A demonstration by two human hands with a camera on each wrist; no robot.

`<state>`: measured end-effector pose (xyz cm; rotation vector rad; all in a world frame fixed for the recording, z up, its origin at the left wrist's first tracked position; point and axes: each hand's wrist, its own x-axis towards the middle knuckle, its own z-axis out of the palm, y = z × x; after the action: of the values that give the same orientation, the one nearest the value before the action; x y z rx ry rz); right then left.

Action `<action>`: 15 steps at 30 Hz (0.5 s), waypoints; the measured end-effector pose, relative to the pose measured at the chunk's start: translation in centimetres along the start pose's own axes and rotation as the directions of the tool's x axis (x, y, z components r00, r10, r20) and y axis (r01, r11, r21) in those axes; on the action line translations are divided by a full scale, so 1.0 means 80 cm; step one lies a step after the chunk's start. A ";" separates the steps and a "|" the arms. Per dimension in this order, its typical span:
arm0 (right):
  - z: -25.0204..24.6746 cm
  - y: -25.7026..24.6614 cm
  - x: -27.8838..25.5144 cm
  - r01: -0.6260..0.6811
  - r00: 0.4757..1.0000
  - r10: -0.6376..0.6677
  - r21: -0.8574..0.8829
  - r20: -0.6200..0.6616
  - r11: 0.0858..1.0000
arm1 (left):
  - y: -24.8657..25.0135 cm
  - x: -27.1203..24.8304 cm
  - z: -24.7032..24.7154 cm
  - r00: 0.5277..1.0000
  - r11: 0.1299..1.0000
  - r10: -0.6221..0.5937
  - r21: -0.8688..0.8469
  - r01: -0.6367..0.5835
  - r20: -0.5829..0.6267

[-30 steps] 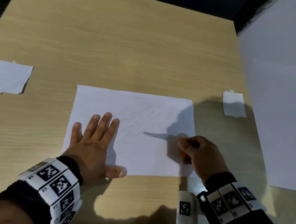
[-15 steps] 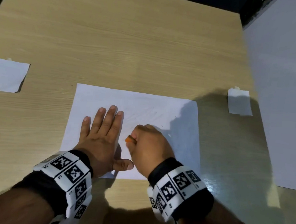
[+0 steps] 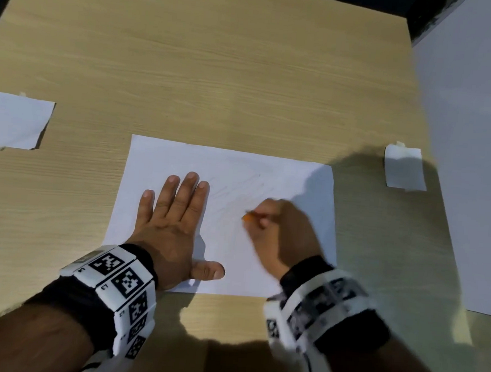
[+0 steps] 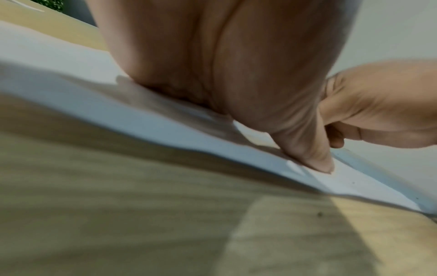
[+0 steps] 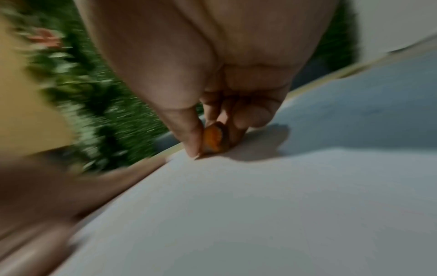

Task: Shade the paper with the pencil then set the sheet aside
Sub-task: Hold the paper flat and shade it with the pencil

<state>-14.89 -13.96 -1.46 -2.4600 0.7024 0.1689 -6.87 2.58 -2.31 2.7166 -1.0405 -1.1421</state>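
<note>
Shading step is in hand. The sheet point(image 3: 283, 171) lies flat on the wooden surface point(image 3: 217, 67), near the front edge. The left hand point(image 3: 172, 224) lies flat on the sheet's left part, fingers straight and together, thumb out toward the near edge; in the left wrist view the thumb tip presses the paper down and the near edge buckles a little beside it. It grips nothing, just pins the sheet.

The right hand point(image 3: 281, 232) is curled tight round a short orange pencil point(image 3: 247, 217); only the stub end shows past the fingers in the head view. In the right wrist view the thumb and fingers point(image 5: 189, 134) pinch the stub low, right down at the paper. The right hand and wristband are blurred, so probably mid-stroke. The tip itself is hidden, so paper contact is likely but not seen.

Faint grey strokes point(image 3: 238, 188) sit mid-sheet, just beyond the right hand. Coverage looks light and partial, so shading seems well short of done.

Next likely calls for more strokes across the middle while the left hand holds the sheet firm so it won't slide or wrinkle. Setting the sheet aside is not yet begun.

Also there: two small taped paper scraps, one at far left point(image 3: 13, 120), one at right point(image 3: 404, 168), and a white board point(image 3: 474, 143) along the right side.
</note>
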 end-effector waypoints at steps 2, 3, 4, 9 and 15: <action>-0.025 0.022 0.018 -0.121 0.991 0.116 -0.082 -0.065 0.989 | -0.001 0.000 0.001 1.000 1.000 0.008 0.000 -0.008 0.000; -0.031 0.026 0.022 -0.135 0.989 0.126 -0.118 -0.075 0.984 | 0.000 0.000 0.000 1.000 1.000 0.005 0.003 -0.005 -0.003; -0.032 0.026 0.021 -0.115 0.992 0.107 -0.127 -0.070 0.985 | 0.001 -0.001 -0.001 1.000 1.000 0.002 0.006 -0.002 0.001; 0.000 -0.023 -0.017 0.136 0.976 -0.139 0.029 0.170 0.990 | 0.002 -0.001 -0.001 1.000 1.000 -0.004 0.015 0.004 0.009; -0.039 0.021 0.029 -0.035 0.999 0.036 -0.153 0.007 0.988 | -0.001 -0.001 -0.001 1.000 1.000 0.025 -0.015 -0.025 -0.007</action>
<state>-13.91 -17.93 -0.28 -2.5916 0.7544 0.2573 -6.79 2.65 -2.24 2.6863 -1.0569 -1.1315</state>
